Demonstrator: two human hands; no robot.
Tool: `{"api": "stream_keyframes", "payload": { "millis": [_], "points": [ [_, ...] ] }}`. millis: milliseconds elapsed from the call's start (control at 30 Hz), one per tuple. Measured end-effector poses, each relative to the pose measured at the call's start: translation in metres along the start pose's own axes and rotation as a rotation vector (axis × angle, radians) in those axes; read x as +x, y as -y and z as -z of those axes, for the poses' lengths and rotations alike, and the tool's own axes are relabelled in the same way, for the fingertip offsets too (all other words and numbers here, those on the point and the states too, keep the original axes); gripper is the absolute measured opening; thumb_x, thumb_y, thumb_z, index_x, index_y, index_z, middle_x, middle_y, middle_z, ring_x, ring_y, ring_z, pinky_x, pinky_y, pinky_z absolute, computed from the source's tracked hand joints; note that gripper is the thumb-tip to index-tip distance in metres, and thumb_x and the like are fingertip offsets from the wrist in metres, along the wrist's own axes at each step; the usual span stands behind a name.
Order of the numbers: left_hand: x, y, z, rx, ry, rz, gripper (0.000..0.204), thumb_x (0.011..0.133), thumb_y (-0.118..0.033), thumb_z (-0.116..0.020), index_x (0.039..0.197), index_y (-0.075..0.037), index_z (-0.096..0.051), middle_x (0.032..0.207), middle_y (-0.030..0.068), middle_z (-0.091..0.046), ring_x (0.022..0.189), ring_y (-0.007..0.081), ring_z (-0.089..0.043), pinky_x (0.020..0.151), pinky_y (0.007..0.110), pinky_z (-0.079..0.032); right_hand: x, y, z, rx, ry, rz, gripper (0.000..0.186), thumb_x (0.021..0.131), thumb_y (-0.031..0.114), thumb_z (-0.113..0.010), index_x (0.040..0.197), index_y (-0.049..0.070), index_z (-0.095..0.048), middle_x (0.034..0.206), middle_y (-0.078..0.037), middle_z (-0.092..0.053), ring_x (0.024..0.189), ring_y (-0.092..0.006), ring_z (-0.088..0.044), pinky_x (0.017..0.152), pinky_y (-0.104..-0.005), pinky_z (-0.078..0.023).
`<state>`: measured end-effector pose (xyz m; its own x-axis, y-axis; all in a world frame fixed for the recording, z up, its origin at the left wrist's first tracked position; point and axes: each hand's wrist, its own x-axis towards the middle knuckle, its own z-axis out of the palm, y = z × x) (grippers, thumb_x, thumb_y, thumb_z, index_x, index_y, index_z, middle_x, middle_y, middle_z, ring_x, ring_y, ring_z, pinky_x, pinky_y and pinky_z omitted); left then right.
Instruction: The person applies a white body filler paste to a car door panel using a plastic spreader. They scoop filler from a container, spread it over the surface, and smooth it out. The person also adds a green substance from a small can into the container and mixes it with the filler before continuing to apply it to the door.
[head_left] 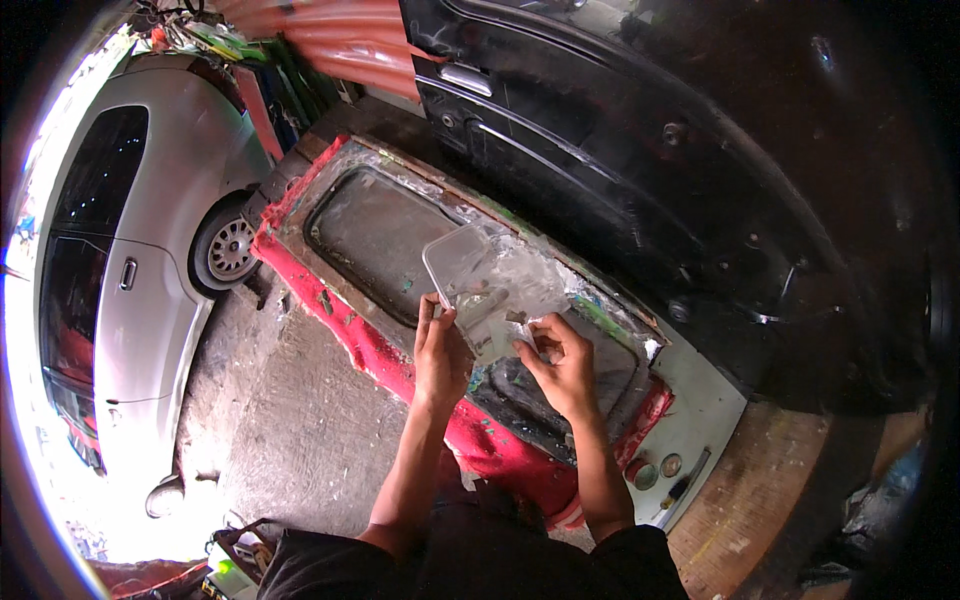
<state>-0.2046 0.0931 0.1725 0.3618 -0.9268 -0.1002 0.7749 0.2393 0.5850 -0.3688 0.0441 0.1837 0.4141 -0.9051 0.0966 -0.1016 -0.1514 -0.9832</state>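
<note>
My left hand (440, 350) grips the near left edge of a clear plastic container (458, 252). It holds the container tilted over a worn panel (375, 225) with rounded recesses. To its right, my right hand (562, 362) is closed in a pinch on a small flat greyish piece (517, 317) by the container's near right side. What that piece is I cannot make out. Whitish smears show on and through the clear plastic, and similar pale residue covers the panel's middle.
Red cloth (375, 345) lies under the panel. A round tin (642, 473), a small round lid (671, 465) and a dark-handled tool (683, 488) sit on a pale surface at the right. A large black panel (640, 150) stands behind; a silver car (150, 250) is at the left.
</note>
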Motion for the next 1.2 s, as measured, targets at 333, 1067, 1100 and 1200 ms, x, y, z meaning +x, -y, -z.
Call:
{"api": "stream_keyframes", "payload": {
  "millis": [333, 1067, 1100, 1200],
  "points": [
    [-0.001, 0.015, 0.012, 0.141, -0.07, 0.037, 0.015, 0.101, -0.007, -0.044, 0.116, -0.009, -0.045, 0.118, 0.0114, -0.058, 0.101, 0.0206, -0.06, 0.085, 0.034, -0.053, -0.017, -0.003, -0.006, -0.025, -0.052, -0.042, 0.022, 0.087, -0.002, -0.074, 0.103, 0.002, -0.06, 0.089, -0.001, -0.066, 0.081, -0.0053, -0.062, 0.071, -0.023, -0.05],
    [0.016, 0.011, 0.017, 0.193, -0.108, 0.022, 0.015, 0.1, -0.005, -0.047, 0.115, -0.008, -0.047, 0.105, 0.0042, -0.057, 0.095, 0.0127, -0.052, 0.082, 0.029, -0.046, -0.011, -0.043, -0.028, 0.649, -0.116, -0.53, 0.031, 0.084, -0.003, -0.076, 0.11, 0.004, -0.059, 0.092, -0.008, -0.07, 0.075, -0.0135, -0.065, 0.061, -0.0251, -0.052],
    [0.017, 0.012, 0.023, 0.215, -0.107, 0.03, 0.016, 0.1, -0.005, -0.048, 0.115, -0.009, -0.047, 0.105, 0.003, -0.058, 0.093, 0.0111, -0.052, 0.078, 0.027, -0.045, -0.011, -0.044, -0.026, 0.648, -0.11, -0.541, 0.032, 0.084, -0.002, -0.076, 0.111, 0.004, -0.06, 0.094, -0.008, -0.07, 0.076, -0.0137, -0.066, 0.061, -0.0244, -0.053],
    [0.02, 0.009, 0.029, 0.24, -0.211, 0.082, 0.014, 0.1, -0.007, -0.051, 0.113, -0.012, -0.048, 0.098, -0.0018, -0.056, 0.075, 0.0045, -0.048, 0.057, 0.022, -0.037, -0.013, -0.043, -0.02, 0.634, -0.236, -0.538, 0.035, 0.083, 0.001, -0.078, 0.113, 0.006, -0.061, 0.092, -0.004, -0.07, 0.081, -0.0149, -0.067, 0.066, -0.0285, -0.054]
  ]
}}
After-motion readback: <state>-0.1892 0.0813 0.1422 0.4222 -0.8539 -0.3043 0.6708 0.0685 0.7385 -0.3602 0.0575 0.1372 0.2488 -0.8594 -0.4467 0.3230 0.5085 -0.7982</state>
